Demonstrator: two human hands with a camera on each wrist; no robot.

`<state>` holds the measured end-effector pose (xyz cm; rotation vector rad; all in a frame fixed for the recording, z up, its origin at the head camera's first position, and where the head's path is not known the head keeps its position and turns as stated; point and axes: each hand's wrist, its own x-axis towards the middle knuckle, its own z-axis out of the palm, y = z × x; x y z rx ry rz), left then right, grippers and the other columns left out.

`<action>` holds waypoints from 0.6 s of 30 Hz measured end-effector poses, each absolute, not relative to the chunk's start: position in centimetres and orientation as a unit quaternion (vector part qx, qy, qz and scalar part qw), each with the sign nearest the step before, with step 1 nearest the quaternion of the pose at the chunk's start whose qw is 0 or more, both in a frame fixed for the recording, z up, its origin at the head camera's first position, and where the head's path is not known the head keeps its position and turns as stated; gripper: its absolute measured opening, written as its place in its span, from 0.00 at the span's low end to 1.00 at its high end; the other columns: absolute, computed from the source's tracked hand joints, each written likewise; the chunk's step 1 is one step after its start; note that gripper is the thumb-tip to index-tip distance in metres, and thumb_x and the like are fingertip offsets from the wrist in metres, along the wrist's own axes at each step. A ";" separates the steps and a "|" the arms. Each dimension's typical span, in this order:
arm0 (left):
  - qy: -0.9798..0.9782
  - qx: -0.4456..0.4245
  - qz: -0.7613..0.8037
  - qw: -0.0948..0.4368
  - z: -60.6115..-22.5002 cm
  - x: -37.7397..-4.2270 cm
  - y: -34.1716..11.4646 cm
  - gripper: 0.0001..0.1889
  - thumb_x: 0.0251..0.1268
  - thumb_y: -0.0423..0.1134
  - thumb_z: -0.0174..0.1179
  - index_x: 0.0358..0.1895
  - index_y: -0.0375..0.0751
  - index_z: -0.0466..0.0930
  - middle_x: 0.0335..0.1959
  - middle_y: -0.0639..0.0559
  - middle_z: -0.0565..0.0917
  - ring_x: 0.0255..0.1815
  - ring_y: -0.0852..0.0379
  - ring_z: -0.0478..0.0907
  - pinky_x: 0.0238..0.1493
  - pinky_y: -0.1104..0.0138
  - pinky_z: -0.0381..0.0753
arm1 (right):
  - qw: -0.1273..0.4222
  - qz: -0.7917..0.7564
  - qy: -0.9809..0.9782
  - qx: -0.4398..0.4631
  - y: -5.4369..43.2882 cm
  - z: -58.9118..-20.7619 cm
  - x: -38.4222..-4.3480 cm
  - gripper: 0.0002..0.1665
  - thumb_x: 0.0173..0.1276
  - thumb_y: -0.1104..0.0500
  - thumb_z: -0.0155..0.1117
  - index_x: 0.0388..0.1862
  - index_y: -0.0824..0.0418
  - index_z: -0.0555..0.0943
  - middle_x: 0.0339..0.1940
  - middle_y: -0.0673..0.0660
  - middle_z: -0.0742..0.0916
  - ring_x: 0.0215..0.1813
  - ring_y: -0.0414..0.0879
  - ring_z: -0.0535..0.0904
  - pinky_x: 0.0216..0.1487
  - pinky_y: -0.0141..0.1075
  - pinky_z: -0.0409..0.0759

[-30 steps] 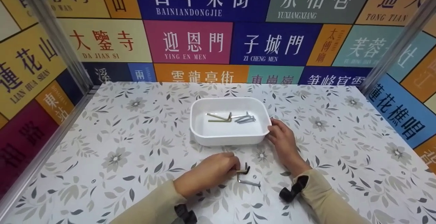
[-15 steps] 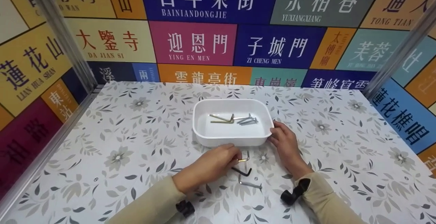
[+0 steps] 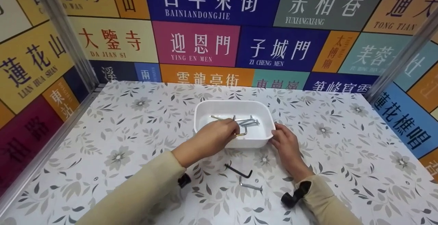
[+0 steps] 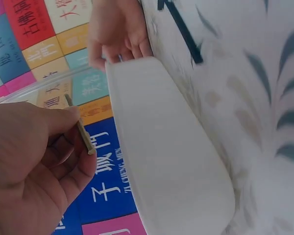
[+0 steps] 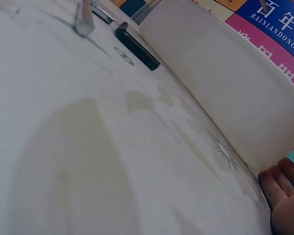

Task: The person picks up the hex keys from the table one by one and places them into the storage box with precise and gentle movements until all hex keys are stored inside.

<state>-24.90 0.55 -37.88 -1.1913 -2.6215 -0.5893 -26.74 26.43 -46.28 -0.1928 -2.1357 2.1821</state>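
Note:
My left hand (image 3: 217, 132) pinches a brass-coloured hex key (image 4: 81, 125) between thumb and fingers. In the head view this hand is over the near left part of a white plastic box (image 3: 267, 107), and the key's bent end shows over the box interior. Inside lie several silver screws (image 3: 251, 121) and another brass-coloured hex key (image 3: 216, 117), partly covered by my left hand. My right hand (image 3: 285, 143) holds the right end of the box, its fingers against the outer wall. A black hex key (image 3: 239, 171) lies on the table in front of the box.
Nearer me than the black key lies a thin silver bent piece (image 3: 251, 185). A white cloth with a grey leaf pattern (image 3: 118, 158) covers the table. Panels with coloured signs (image 3: 195, 43) stand behind it and at both sides.
My left hand has left the black hex key on the table and carried the brass-coloured one forward from the table to over the box. My right hand stays at the box's end.

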 end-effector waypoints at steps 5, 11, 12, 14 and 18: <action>-0.901 -0.394 -0.161 0.079 -38.3 -26.6 0.9 0.05 0.72 0.31 0.55 0.42 0.37 0.82 0.39 0.45 0.86 0.40 0.47 0.85 0.42 0.57 0.85 | 0.030 0.717 -0.694 -0.062 26.3 -46.6 -26.5 0.27 0.75 0.64 0.47 0.71 0.70 0.68 0.72 0.64 0.73 0.59 0.41 0.80 0.56 0.25 0.81; -0.904 -0.400 -0.143 0.049 -39.2 -29.0 1.5 0.04 0.70 0.29 0.57 0.41 0.35 0.82 0.38 0.44 0.86 0.39 0.48 0.85 0.43 0.57 0.85 | 0.023 0.707 -0.703 -0.074 26.5 -46.8 -26.0 0.28 0.76 0.63 0.47 0.72 0.69 0.67 0.74 0.64 0.72 0.64 0.45 0.78 0.56 0.24 0.81; -0.903 -0.402 -0.144 0.045 -39.2 -29.5 1.7 0.04 0.70 0.29 0.58 0.41 0.35 0.82 0.39 0.43 0.86 0.40 0.48 0.85 0.44 0.58 0.85 | 0.025 0.705 -0.706 -0.072 26.5 -46.8 -26.1 0.28 0.76 0.63 0.47 0.72 0.69 0.67 0.74 0.64 0.72 0.64 0.45 0.78 0.56 0.24 0.81; -0.905 -0.401 -0.141 0.036 -39.1 -30.3 1.9 0.05 0.70 0.30 0.58 0.42 0.35 0.83 0.39 0.43 0.86 0.41 0.48 0.85 0.45 0.58 0.85 | 0.030 0.702 -0.708 -0.069 26.6 -46.5 -26.2 0.28 0.75 0.63 0.47 0.72 0.69 0.68 0.73 0.64 0.73 0.64 0.46 0.78 0.56 0.24 0.81; -0.917 -0.383 -0.109 0.019 -38.6 -31.8 2.3 0.06 0.72 0.31 0.57 0.44 0.35 0.83 0.42 0.43 0.87 0.43 0.48 0.85 0.48 0.59 0.85 | 0.034 0.705 -0.706 -0.065 26.5 -46.1 -26.5 0.28 0.75 0.63 0.47 0.72 0.69 0.68 0.72 0.65 0.74 0.63 0.46 0.79 0.56 0.25 0.81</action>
